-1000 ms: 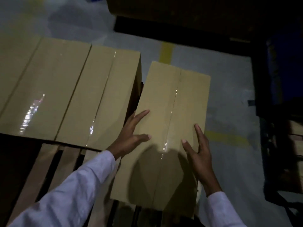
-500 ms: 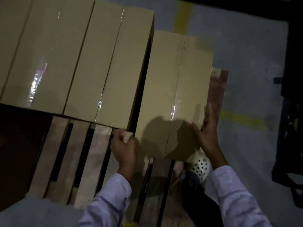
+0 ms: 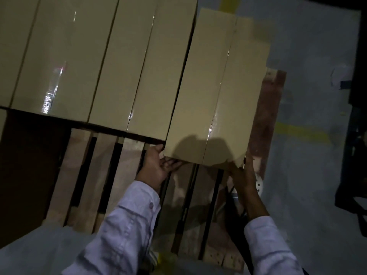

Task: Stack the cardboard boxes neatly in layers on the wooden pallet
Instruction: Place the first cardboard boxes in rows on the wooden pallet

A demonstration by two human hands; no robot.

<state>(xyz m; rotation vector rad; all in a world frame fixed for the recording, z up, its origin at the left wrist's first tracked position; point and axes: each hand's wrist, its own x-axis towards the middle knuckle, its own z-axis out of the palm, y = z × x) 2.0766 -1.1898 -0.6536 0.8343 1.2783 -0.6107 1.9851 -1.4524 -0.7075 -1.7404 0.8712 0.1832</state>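
A long tan cardboard box (image 3: pixel 216 86) with a taped seam lies at the right end of a row of similar boxes (image 3: pixel 119 56) on the wooden pallet (image 3: pixel 111 175). It sits close beside the neighbouring box, and its near end sticks out slightly past the row. My left hand (image 3: pixel 156 167) holds the box's near-left corner, with its fingers under the near edge. At the near-right corner, my right hand (image 3: pixel 242 175) grips the box. The box hides most of the fingers on both hands.
Bare pallet slats show in front of the row, and a reddish pallet edge (image 3: pixel 272 116) lies to the right of the box. Grey floor with a yellow line (image 3: pixel 297 132) lies further right. A dark frame (image 3: pixel 357 96) stands at the far right. A white perforated object (image 3: pixel 259 185) sits by my right wrist.
The box has gone down onto the pallet and slid left against the row. My hands moved from its top face to its near corners.
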